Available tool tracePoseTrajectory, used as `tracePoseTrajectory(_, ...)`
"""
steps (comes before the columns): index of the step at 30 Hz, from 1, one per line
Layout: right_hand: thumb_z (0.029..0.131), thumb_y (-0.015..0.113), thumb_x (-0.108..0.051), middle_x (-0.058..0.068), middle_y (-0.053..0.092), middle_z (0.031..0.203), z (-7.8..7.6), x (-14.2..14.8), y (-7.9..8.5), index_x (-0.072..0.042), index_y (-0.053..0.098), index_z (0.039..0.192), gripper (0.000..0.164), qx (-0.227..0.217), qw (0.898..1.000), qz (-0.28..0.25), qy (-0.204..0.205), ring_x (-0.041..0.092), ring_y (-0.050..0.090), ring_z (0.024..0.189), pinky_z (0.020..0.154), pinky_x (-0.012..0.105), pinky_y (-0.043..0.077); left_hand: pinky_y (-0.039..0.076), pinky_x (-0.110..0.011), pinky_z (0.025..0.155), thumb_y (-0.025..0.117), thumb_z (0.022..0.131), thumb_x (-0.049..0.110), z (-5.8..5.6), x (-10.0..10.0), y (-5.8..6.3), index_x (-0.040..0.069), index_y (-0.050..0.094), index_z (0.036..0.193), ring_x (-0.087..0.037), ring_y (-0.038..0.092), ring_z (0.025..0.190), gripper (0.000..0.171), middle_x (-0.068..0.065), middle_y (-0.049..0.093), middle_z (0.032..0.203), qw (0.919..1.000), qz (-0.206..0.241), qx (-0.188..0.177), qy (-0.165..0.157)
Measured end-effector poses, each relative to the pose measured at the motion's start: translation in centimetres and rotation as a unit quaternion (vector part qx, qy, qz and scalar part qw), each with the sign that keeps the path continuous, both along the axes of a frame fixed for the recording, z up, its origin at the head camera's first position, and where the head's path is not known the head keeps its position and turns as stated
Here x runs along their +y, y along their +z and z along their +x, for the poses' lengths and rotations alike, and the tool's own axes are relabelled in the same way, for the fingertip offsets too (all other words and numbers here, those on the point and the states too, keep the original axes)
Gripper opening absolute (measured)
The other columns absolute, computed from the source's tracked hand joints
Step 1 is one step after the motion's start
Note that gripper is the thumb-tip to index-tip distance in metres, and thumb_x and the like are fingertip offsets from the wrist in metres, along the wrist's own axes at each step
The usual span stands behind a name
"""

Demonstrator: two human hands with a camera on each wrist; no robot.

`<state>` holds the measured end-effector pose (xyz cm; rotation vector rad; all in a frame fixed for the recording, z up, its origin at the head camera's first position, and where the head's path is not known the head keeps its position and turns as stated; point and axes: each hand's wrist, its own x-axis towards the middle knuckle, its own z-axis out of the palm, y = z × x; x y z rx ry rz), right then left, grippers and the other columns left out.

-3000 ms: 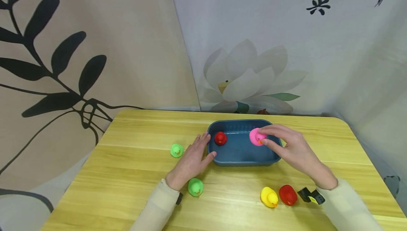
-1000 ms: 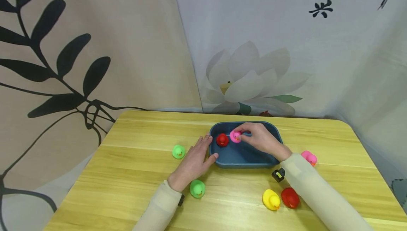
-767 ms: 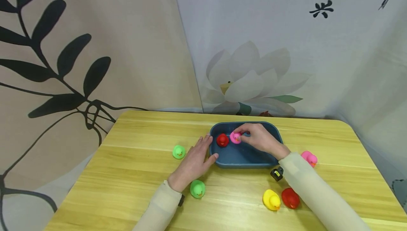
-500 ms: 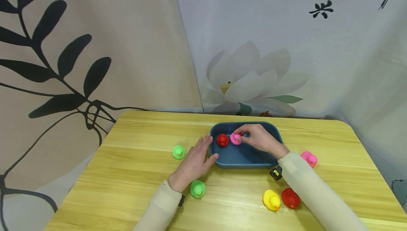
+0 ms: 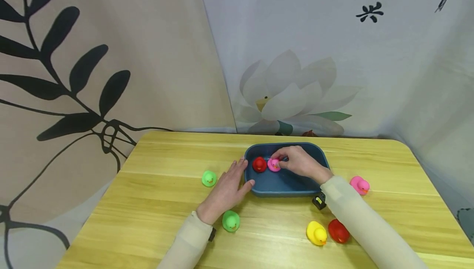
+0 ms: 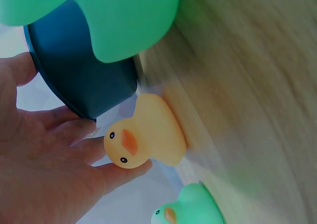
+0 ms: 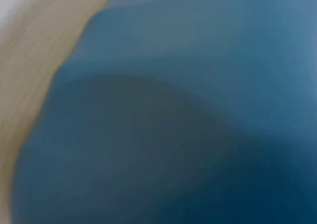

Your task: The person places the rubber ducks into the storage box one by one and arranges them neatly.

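Note:
A dark blue tray stands near the back of the table. Inside it, my right hand pinches a small pink rubber duck between thumb and fingers, just right of a red rubber duck. My left hand lies with fingers extended, its fingertips at the tray's left rim. The left wrist view shows a yellow-orange duck beside that hand, hidden from the head view. Only the blurred blue tray wall and some table fill the right wrist view.
One green duck sits left of the left hand, another green duck beside the left wrist. A yellow duck and a red duck stand in front of the tray. Another pink duck is right of the right sleeve.
My right hand has carried the pink duck leftward across the tray to beside the red one, then lingered there. The other pink duck has emerged from behind the right arm. The left hand stays put.

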<state>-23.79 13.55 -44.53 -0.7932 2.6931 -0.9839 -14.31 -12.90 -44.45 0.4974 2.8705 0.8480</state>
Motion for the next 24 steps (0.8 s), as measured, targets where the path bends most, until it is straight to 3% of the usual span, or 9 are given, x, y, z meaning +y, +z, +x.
tracePoseTrajectory(8,0.093,0.078,-0.009,0.005,0.075,0.112,0.1,-0.2,0.1,-0.009,0.077,0.118,0.024,-0.011,1.0,0.005,0.002,0.023,0.068,0.103,0.094,0.044,0.057,0.027,-0.068,0.117,0.055,0.107,0.042,-0.1,-0.1,-0.2,0.004,0.033,0.162,-0.038,0.022,0.156,0.07,-0.011,0.024,0.17,1.0,0.001,0.006,-0.002)
tracePoseTrajectory(13,0.095,0.075,-0.011,0.007,0.074,0.119,0.5,0.2,1.0,-0.007,0.075,0.122,0.027,0.001,1.0,0.011,0.008,0.026,0.068,0.107,0.096,0.046,0.056,0.026,-0.066,0.118,0.055,0.107,0.043,-0.2,0.1,-0.1,0.005,0.032,0.162,-0.036,0.021,0.156,0.071,-0.01,0.024,0.17,1.0,-0.002,0.001,-0.002)
tracePoseTrajectory(24,0.101,0.07,-0.022,0.006,0.073,0.12,3.6,2.2,4.0,-0.007,0.073,0.127,0.03,0.051,0.998,-0.018,-0.021,0.024,0.068,0.108,0.093,0.05,0.057,0.025,-0.067,0.118,0.055,0.106,0.045,0.0,0.2,-0.1,0.006,0.033,0.162,-0.036,0.022,0.156,0.072,-0.01,0.025,0.17,1.0,-0.006,0.004,0.006)
